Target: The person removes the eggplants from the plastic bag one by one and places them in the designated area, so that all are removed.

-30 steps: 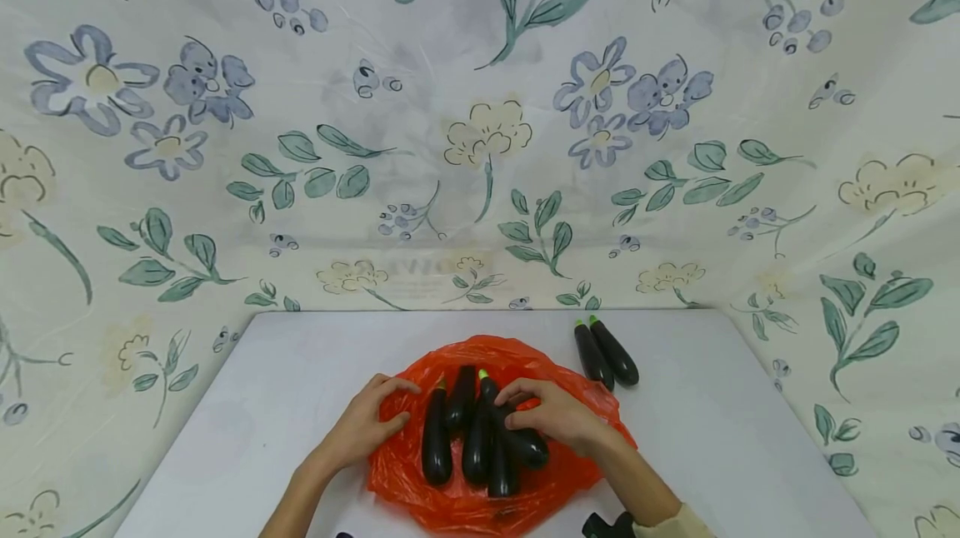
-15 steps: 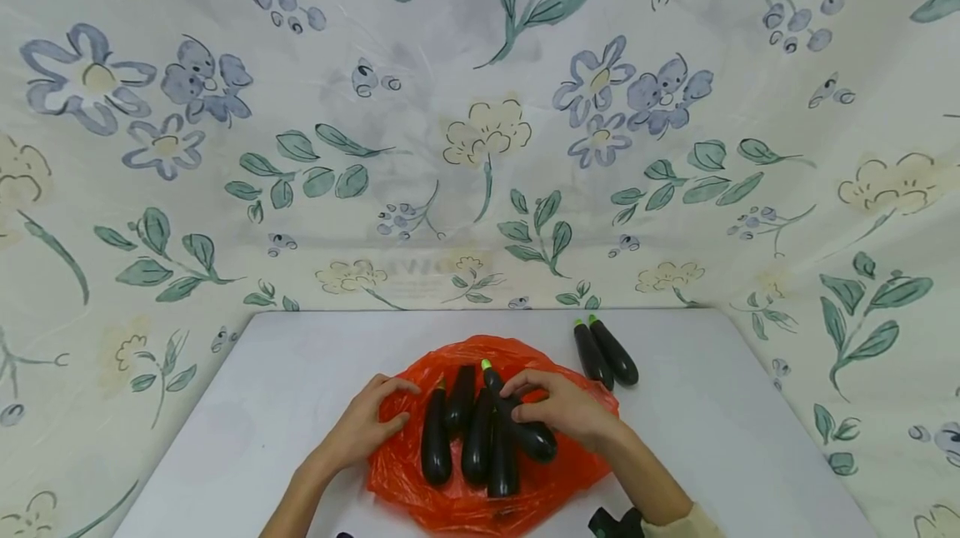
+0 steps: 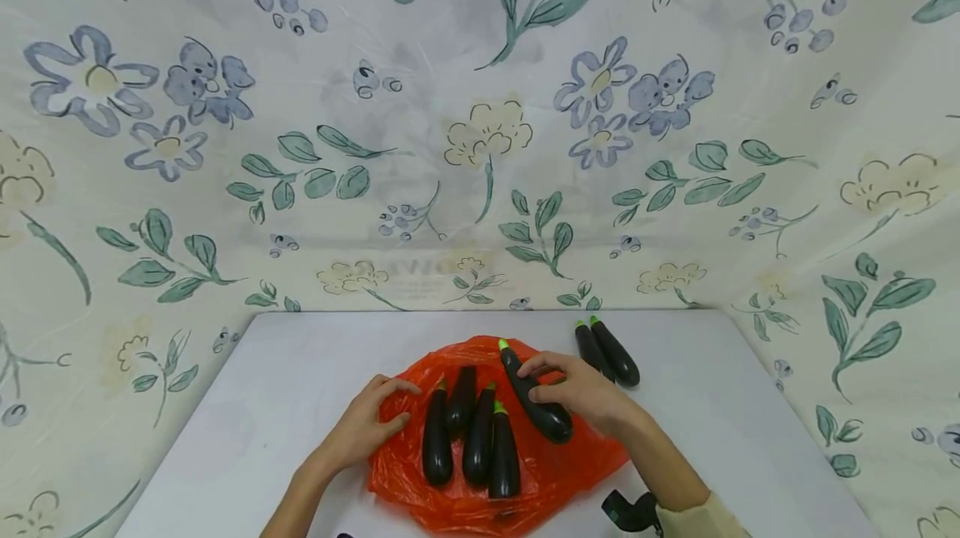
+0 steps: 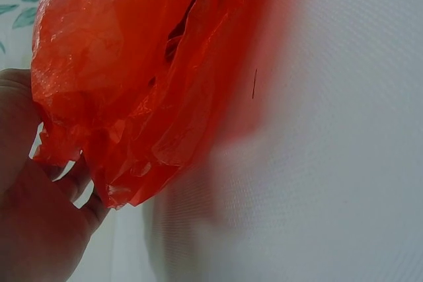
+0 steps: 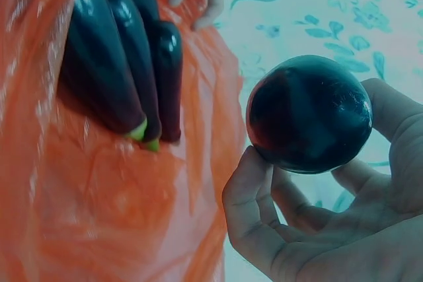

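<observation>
In the head view, my right hand grips a dark, glossy eggplant above the right part of an open red plastic bag. Its green stem tip points away from me; the right wrist view looks at its round end, with thumb and fingers around it. My left hand holds the bag's left edge, fingers partly hidden behind the plastic in the left wrist view. Several more eggplants lie side by side within the bag.
Two eggplants lie on the white table behind the bag to the right. A black device sits at my right wrist. Floral cloth hangs behind the table.
My right hand has lifted the eggplant off the group in the bag and carried it to the right and slightly away. My left hand stays in place on the bag.
</observation>
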Tool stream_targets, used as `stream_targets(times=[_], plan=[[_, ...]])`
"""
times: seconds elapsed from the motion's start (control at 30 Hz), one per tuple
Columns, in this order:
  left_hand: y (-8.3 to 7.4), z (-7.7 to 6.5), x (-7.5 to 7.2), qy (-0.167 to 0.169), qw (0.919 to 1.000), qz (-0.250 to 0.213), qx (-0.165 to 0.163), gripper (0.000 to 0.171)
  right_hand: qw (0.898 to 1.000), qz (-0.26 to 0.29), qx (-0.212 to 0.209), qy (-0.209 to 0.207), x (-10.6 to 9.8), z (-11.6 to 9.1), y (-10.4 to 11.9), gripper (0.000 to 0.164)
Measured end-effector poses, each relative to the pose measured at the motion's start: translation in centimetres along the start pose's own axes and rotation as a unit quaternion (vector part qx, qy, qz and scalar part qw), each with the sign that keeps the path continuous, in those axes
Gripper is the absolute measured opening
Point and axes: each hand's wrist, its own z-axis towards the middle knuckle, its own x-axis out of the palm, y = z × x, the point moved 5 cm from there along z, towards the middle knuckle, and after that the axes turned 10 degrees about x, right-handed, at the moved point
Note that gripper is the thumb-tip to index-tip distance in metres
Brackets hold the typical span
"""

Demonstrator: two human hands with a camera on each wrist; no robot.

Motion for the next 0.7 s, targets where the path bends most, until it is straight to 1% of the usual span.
stream_targets(times=[0.13, 0.2, 0.4, 0.7], plan=[[0.0, 0.1, 0.0, 0.000, 1.0000, 0.000, -0.003, 0.032, 0.999, -0.032, -0.012, -0.021, -1.1, -0.2, 0.4, 0.026], [0.0, 0.0, 0.0, -0.001, 1.0000, 0.000, -0.003, 0.032, 0.999, -0.037, -0.015, -0.028, -1.6, -0.4, 0.6, 0.026], [0.0, 0.1, 0.0, -0.002, 1.0000, -0.001, 0.002, 0.033, 0.998, -0.034, -0.020, -0.040, -2.7, -0.7, 1.1, 0.028], [0.1, 0.0, 0.1, -0.004, 1.0000, -0.001, 0.005, 0.033, 0.997, -0.023, -0.041, -0.053, -4.0, -0.6, 1.0, 0.032]])
